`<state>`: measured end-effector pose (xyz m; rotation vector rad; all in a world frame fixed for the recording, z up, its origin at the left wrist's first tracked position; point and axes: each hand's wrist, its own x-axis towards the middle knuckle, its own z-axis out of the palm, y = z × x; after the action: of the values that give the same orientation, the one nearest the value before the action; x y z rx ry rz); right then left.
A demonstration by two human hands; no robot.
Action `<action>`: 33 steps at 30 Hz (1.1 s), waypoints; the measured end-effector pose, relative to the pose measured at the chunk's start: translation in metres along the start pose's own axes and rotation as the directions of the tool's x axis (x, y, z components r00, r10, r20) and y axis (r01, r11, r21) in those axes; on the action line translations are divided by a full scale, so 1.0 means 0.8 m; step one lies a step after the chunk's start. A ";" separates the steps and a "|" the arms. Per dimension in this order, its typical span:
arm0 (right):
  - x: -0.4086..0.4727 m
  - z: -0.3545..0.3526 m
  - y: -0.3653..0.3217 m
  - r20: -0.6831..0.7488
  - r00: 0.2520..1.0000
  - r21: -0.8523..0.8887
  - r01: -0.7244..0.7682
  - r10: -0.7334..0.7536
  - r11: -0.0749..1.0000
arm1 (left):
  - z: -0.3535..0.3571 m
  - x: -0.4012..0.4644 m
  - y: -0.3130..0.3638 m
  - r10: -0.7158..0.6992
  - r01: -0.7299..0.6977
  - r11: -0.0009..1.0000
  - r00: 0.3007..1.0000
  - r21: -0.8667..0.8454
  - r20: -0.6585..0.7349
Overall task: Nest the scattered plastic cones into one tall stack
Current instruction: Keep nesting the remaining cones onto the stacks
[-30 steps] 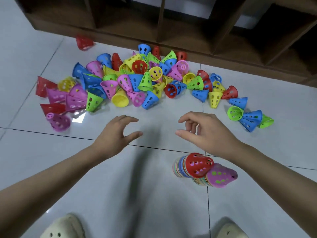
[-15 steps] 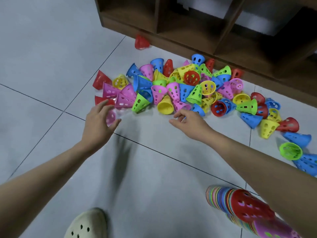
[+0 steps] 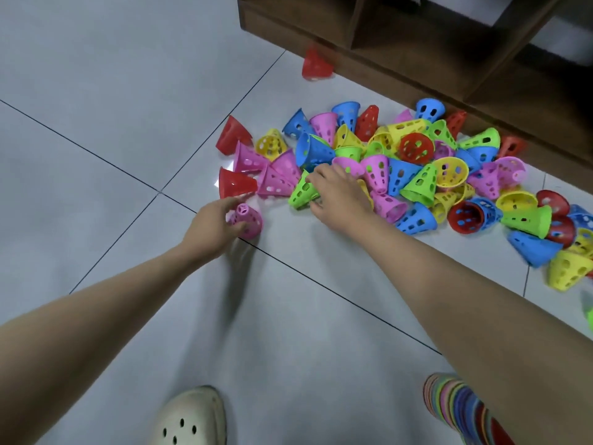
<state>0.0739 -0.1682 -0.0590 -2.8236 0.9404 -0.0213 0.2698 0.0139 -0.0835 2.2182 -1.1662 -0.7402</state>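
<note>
Nearest, bottom edge: a cream clog (image 3: 189, 419) on the grey tile floor (image 3: 96, 91). At the bottom right corner, partly behind the right forearm, the stack (image 3: 455, 403) of nested cones, lying on its side, many-coloured rims showing.

Left hand (image 3: 211, 224) reaches to a lone pink cone (image 3: 246, 220) that lies on a tile seam, narrow end toward the camera; fingers curl round its near side and grip it.

Right hand (image 3: 340, 195) lies farther in, at the near edge of the pile (image 3: 417, 168). Fingers bent over a green cone (image 3: 301, 192) on its side, thumb at the rim (hold looks like a pinch, though the palm hides most of it).

Beyond, the pile spreads rightward: red, pink, yellow, blue and green cones, most tipped over, touching or overlapping. Two red cones (image 3: 236, 184) sit at its left end.

Farthest: one red cone (image 3: 316, 65) apart from the rest, just beside the foot of a brown wooden shelf (image 3: 417, 43).
</note>
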 end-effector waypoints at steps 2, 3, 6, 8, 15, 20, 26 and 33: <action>0.008 0.007 -0.002 0.067 0.996 -0.033 0.054 -0.052 0.998 | 0.003 -0.004 -0.004 0.009 -0.009 1.000 0.999 -0.003 0.034; 0.010 0.011 -0.002 0.092 0.995 -0.011 0.031 -0.030 0.999 | 0.005 -0.006 -0.006 0.011 -0.011 1.000 0.999 -0.011 0.047; 0.015 0.020 -0.004 0.093 0.995 0.064 -0.044 0.038 0.997 | 0.010 -0.013 -0.009 0.028 -0.026 0.999 0.997 -0.029 0.071; 0.018 0.021 -0.009 0.081 0.996 0.049 -0.045 0.041 0.998 | 0.011 -0.015 -0.009 0.038 -0.036 0.999 0.996 -0.033 0.077; 0.005 0.028 0.001 0.205 0.958 -0.239 -0.152 0.203 0.959 | 0.010 -0.015 -0.010 0.058 -0.056 0.998 0.990 -0.022 0.130; -0.023 0.041 0.015 0.140 0.967 -0.300 -0.163 0.213 0.940 | 0.018 -0.021 -0.006 0.061 -0.062 0.998 0.981 0.003 0.185; -0.060 0.011 0.014 0.028 0.961 0.136 -0.277 0.275 0.951 | 0.034 -0.030 0.016 0.134 -0.123 0.990 0.973 -0.071 0.190; -0.159 -0.108 0.043 0.059 0.909 0.467 -0.390 0.412 0.794 | 0.055 -0.055 0.116 0.303 -0.253 0.939 0.928 -0.231 0.216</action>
<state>-0.0545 -0.1326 0.0255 -2.1453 1.3231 -0.2307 0.1672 -0.0030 -0.0434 1.7822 -1.4255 -0.9853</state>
